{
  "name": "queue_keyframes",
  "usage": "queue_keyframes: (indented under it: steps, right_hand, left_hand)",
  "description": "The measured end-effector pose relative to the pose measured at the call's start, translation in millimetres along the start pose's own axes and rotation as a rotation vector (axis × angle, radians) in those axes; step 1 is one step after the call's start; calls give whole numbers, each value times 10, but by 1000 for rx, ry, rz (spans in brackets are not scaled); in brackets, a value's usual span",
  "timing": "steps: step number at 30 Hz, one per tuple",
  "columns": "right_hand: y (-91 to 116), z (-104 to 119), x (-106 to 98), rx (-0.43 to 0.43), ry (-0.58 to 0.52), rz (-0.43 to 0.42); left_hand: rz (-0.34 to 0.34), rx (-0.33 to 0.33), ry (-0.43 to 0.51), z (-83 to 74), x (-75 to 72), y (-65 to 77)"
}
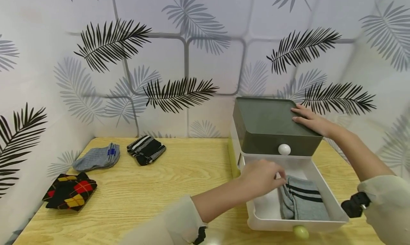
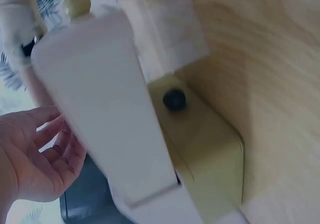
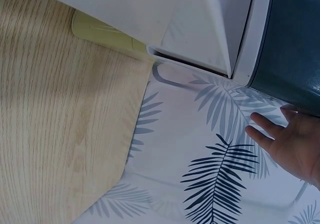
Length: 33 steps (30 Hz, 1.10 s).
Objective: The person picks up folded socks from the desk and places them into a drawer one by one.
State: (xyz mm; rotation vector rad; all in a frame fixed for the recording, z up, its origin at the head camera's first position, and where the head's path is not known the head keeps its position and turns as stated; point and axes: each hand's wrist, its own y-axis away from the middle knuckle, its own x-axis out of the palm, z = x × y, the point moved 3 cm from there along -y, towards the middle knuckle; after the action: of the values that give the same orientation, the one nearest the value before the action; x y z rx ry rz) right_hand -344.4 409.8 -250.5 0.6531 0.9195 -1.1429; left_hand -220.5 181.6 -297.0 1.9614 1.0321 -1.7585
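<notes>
In the head view my left hand (image 1: 261, 177) reaches over the pulled-out white drawer (image 1: 266, 207), fingers loosely bent. Its fingertips are right at the upper left corner of a folded grey sock pair (image 1: 309, 198) with two black stripes, lying inside. In the left wrist view the drawer's side hides the tips of that hand (image 2: 42, 154). My right hand (image 1: 312, 120) rests on the right edge of the dark green top drawer unit (image 1: 269, 115), fingers extended. From the right wrist, this hand (image 3: 295, 144) appears beside the green side.
At the left of the wooden table (image 1: 176, 184) lie grey socks (image 1: 97, 158) with a blue mark, black-and-white patterned socks (image 1: 146, 150) and argyle socks (image 1: 70, 191). A yellow-green lower drawer (image 2: 205, 144) sits beneath. Leaf-patterned cloth (image 1: 205, 63) hangs behind.
</notes>
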Motion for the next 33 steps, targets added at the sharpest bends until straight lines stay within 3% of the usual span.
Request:
queue_keyframes:
  steps: [6, 16, 21, 26, 33]
  right_hand:
    - [15, 7, 1, -10, -6, -17]
    - [13, 13, 4, 1, -1, 2]
    - [15, 7, -9, -2, -13, -16]
    - [15, 3, -7, -8, -14, -14]
    - [26, 18, -8, -3, -14, -7]
  left_hand:
    - [-78, -70, 124, 383, -266, 152]
    - [-151, -316, 230, 1314, -547, 505]
    - [-181, -457, 213, 1832, -548, 682]
    - [-171, -584, 224, 2301, -449, 869]
    - [-178, -688, 141, 2779, -314, 1091]
